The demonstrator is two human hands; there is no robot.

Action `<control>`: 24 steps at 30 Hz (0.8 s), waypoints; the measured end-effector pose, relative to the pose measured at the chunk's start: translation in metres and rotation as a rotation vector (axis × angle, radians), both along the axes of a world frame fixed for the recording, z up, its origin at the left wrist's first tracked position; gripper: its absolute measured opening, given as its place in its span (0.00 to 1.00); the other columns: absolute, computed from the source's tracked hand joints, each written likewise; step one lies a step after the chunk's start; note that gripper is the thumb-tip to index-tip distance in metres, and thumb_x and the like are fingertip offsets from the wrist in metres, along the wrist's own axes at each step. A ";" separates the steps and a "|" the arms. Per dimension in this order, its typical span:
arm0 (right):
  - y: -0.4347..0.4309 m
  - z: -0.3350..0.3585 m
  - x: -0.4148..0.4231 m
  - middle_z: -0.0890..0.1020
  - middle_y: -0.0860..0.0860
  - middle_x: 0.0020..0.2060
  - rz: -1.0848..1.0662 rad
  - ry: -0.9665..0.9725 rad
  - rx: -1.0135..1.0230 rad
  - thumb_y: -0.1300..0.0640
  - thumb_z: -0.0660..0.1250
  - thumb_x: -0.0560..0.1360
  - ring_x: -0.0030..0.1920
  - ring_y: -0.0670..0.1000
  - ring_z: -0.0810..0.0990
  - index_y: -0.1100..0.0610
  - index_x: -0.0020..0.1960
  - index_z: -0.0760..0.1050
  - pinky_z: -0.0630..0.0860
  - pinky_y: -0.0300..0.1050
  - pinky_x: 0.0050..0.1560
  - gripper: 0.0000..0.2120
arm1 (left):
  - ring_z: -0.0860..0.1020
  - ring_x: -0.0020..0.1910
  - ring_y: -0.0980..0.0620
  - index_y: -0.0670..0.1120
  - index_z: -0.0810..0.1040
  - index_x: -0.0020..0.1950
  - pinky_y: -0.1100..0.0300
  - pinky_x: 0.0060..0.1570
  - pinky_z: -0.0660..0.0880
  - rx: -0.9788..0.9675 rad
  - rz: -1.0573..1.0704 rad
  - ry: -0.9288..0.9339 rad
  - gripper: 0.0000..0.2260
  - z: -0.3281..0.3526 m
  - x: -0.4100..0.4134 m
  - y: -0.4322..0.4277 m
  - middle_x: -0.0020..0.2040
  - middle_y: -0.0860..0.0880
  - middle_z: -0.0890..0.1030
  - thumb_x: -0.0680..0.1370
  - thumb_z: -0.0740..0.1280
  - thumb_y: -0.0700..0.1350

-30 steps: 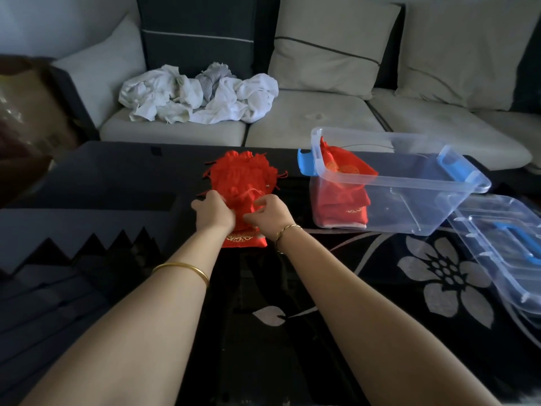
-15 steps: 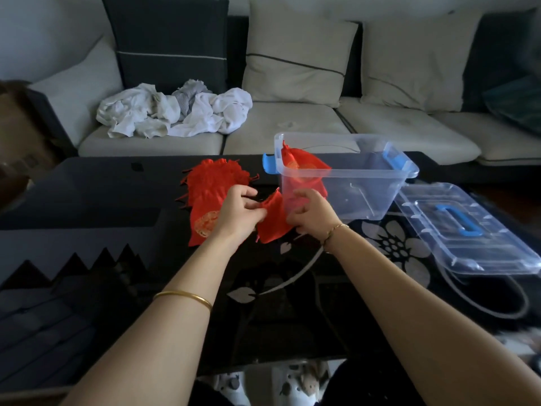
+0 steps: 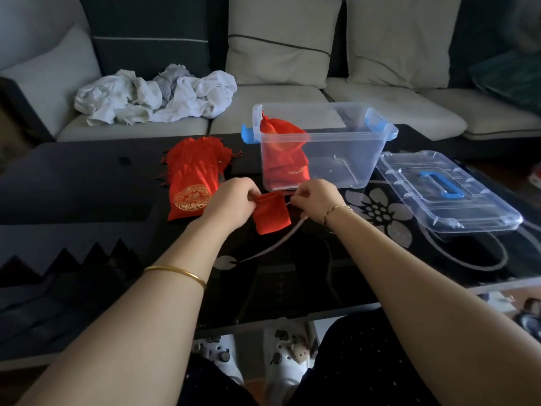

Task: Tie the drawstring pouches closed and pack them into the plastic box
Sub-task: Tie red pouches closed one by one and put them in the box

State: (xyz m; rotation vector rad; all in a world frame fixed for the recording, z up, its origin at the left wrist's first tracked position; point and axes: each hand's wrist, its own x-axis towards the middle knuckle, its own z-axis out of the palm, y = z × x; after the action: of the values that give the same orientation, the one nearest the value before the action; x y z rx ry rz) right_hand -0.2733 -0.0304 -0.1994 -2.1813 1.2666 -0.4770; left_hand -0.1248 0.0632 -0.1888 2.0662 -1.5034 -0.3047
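Red pouch (image 3: 270,215) — left hand (image 3: 231,200) grips neck, right hand (image 3: 314,200) pinches drawstring (image 3: 288,194)

The single camera sat on the person's head and faced forward and down across the dark table (image 3: 87,186) toward the sofa (image 3: 269,106), whose back cushions reached the top edge. It was a wide-angle view, close to the work. Both forearms entered from the bottom edge, and the left hand (image 3: 234,200) and right hand (image 3: 317,200), pinching at a red pouch (image 3: 270,213), met near the middle. The plastic box (image 3: 336,145) lay just beyond them, right of centre, with its lid (image 3: 448,191) further right. The downward tilt was steep enough to take in the person's shoes (image 3: 281,356) below the table's near edge.
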 end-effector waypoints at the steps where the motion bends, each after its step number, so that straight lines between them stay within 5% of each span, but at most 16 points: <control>1: 0.000 0.001 -0.001 0.82 0.57 0.42 -0.004 0.000 -0.023 0.56 0.66 0.75 0.43 0.57 0.82 0.58 0.42 0.79 0.78 0.50 0.51 0.07 | 0.78 0.46 0.48 0.46 0.80 0.50 0.52 0.48 0.76 0.011 0.027 -0.030 0.09 0.001 0.001 0.003 0.48 0.48 0.81 0.75 0.64 0.36; 8: -0.004 0.010 -0.013 0.81 0.64 0.39 -0.062 -0.057 0.032 0.61 0.64 0.75 0.41 0.60 0.82 0.66 0.42 0.78 0.80 0.56 0.47 0.08 | 0.80 0.45 0.43 0.42 0.82 0.47 0.52 0.44 0.75 0.054 0.127 -0.120 0.07 0.010 0.009 0.016 0.47 0.44 0.82 0.78 0.64 0.39; 13: -0.009 0.011 -0.022 0.78 0.57 0.34 -0.147 -0.141 0.130 0.63 0.63 0.76 0.29 0.50 0.76 0.63 0.39 0.76 0.74 0.36 0.28 0.08 | 0.77 0.39 0.46 0.42 0.80 0.42 0.53 0.40 0.73 0.088 0.203 -0.077 0.09 0.006 0.027 0.016 0.40 0.44 0.78 0.79 0.63 0.40; 16: -0.013 0.012 -0.025 0.81 0.62 0.39 -0.170 -0.068 0.004 0.62 0.65 0.75 0.38 0.54 0.76 0.69 0.44 0.80 0.77 0.46 0.47 0.09 | 0.77 0.39 0.46 0.40 0.78 0.38 0.55 0.40 0.72 0.122 0.280 -0.071 0.11 0.005 0.033 0.014 0.39 0.46 0.79 0.79 0.62 0.41; 18: -0.014 0.013 -0.027 0.82 0.62 0.44 -0.204 -0.022 -0.064 0.63 0.64 0.74 0.45 0.58 0.78 0.66 0.43 0.81 0.76 0.50 0.53 0.08 | 0.73 0.29 0.47 0.41 0.75 0.30 0.58 0.31 0.68 0.088 0.327 -0.080 0.16 0.006 0.034 0.016 0.29 0.47 0.74 0.79 0.62 0.41; 20: -0.015 0.014 -0.029 0.83 0.60 0.45 -0.232 -0.012 -0.084 0.65 0.63 0.74 0.48 0.60 0.79 0.64 0.44 0.81 0.77 0.53 0.54 0.08 | 0.67 0.25 0.48 0.42 0.70 0.26 0.60 0.27 0.61 0.065 0.364 -0.092 0.20 0.006 0.035 0.017 0.25 0.49 0.66 0.79 0.62 0.41; 24: -0.015 0.016 -0.030 0.84 0.60 0.42 -0.267 -0.066 -0.115 0.62 0.62 0.75 0.45 0.59 0.80 0.67 0.43 0.81 0.78 0.50 0.51 0.11 | 0.73 0.31 0.43 0.44 0.65 0.26 0.56 0.31 0.65 0.030 0.413 -0.128 0.21 0.006 0.040 0.015 0.28 0.47 0.69 0.79 0.63 0.46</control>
State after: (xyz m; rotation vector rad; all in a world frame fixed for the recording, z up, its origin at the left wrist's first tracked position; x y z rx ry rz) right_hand -0.3033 -0.0454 -0.1831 -2.0773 1.5353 -0.7388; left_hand -0.0844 0.0781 -0.1831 2.3930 -1.1046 -0.0353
